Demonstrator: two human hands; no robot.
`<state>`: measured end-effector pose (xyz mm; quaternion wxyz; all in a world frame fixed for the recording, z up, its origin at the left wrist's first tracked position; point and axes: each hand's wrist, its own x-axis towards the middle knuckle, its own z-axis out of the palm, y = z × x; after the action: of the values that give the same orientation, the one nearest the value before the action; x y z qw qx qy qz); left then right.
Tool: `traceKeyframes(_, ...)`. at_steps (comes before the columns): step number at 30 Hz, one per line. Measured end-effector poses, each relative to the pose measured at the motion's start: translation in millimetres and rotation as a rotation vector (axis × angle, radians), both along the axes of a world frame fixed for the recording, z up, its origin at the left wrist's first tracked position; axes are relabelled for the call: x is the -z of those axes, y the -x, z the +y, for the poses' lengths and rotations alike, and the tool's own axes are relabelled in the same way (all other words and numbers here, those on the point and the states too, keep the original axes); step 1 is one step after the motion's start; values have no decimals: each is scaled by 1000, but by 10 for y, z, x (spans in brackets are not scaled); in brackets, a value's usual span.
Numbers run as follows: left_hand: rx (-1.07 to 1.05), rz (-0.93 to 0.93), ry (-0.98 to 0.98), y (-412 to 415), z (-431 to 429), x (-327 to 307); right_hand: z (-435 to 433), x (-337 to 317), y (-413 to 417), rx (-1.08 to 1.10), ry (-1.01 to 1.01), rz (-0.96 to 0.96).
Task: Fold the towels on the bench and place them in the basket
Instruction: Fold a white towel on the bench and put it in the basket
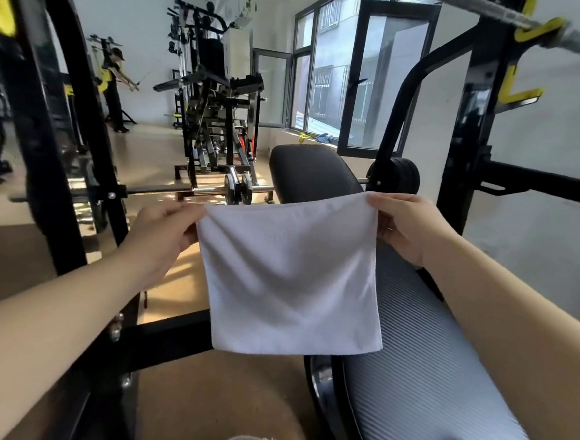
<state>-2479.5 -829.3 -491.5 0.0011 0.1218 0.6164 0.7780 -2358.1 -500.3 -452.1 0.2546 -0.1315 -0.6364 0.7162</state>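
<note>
A white towel [288, 274] hangs flat in the air in front of me, above the left edge of the bench. My left hand [164, 231] pinches its top left corner. My right hand [406, 228] pinches its top right corner. The towel's lower edge hangs free over the floor and the bench side. The bench [420, 349] has a grey ribbed pad running from the lower right up to a black headrest [309, 173]. No basket is in view.
Black rack uprights [50, 141] stand at left and right [466, 139], with a barbell [569, 36] resting on yellow hooks at the upper right. A frame crossbar [167, 338] lies on the floor under the towel. Gym machines [217, 111] and a person stand far back.
</note>
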Motion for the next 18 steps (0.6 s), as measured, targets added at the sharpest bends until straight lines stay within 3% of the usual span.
traceKeyframes(9, -50, 54, 213, -108, -659, 431, -534, 315, 78, 24, -154, -107)
traceKeyframes(18, -174, 42, 266, -25, -1093, 849, -908, 790, 182, 44, -174, -104)
